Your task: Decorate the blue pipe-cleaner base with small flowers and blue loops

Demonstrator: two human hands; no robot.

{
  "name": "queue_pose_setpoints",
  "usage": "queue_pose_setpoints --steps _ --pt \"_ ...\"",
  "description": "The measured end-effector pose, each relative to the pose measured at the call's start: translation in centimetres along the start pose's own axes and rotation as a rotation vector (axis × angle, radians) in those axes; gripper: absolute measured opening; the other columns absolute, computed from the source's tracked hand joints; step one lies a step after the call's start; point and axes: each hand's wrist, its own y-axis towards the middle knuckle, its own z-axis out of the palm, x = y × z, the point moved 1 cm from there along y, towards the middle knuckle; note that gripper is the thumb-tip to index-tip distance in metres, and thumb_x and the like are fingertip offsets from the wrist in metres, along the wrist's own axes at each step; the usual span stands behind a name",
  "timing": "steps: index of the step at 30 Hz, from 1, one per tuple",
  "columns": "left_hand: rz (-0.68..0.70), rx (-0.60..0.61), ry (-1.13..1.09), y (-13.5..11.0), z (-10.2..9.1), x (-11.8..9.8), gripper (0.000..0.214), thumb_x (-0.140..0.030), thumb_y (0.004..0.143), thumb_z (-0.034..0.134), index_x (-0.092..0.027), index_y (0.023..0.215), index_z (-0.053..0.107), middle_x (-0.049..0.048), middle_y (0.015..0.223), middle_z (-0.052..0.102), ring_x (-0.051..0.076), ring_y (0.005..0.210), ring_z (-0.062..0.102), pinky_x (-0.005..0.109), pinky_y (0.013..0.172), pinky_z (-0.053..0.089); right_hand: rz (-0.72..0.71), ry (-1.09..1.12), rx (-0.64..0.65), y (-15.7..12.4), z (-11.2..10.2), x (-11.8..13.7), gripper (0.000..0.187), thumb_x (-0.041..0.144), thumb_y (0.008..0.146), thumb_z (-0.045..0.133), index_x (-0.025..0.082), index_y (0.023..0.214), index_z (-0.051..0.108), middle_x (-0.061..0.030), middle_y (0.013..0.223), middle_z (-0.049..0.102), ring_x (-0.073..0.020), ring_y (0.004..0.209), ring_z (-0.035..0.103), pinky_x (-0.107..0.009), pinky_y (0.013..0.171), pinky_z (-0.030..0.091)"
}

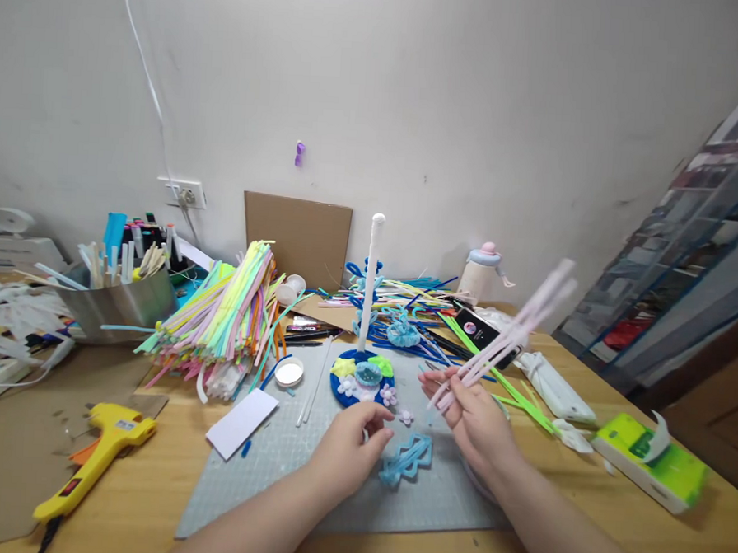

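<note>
My right hand [476,418] grips a few pale pink pipe cleaners [505,341], which slant up to the right and blur at their far ends. Over the cutting mat [259,485], my left hand [353,445] is loosely curled, thumb and fingers apart, with nothing visible in it. Between the hands lies a bent light-blue pipe cleaner piece [407,460]. Behind them stands a white-wrapped upright stick [369,285] on a round blue base [338,390] decorated with small flowers and a blue cup-like piece [369,374]. One loose lilac flower [405,418] rests beside the base.
A thick bundle of pastel pipe cleaners [218,318] lies left of the mat, with a yellow glue gun [96,456] nearer. Blue strands [396,336], a phone [481,330] and a bottle [480,274] are behind. A green-and-white packet [650,460] sits at right.
</note>
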Motion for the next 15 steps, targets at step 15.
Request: queue_pose_setpoints --steps 15 --pt "-0.056 0.111 -0.343 0.6 -0.5 -1.0 0.036 -0.042 0.085 0.037 -0.014 0.07 0.054 -0.0011 0.057 0.049 0.01 0.049 0.045 0.022 0.05 0.035 0.007 0.195 0.162 -3.0 8.3 -1.2 0.011 0.027 0.077 0.061 0.021 0.083 0.053 -0.0019 0.081 0.068 -0.0197 0.088 0.064 -0.04 0.09 0.043"
